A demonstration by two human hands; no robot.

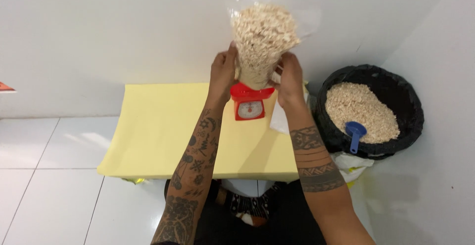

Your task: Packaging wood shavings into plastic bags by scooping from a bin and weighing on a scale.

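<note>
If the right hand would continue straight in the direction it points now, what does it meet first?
The right hand points up and away, against the clear bag of pale flakes. It already touches the bag; behind seems to be only the white wall.

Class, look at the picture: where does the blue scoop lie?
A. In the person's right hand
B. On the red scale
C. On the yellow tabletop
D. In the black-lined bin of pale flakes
D: the blue scoop rests on the pale flakes inside the black-lined bin, right of the yellow table.
</note>
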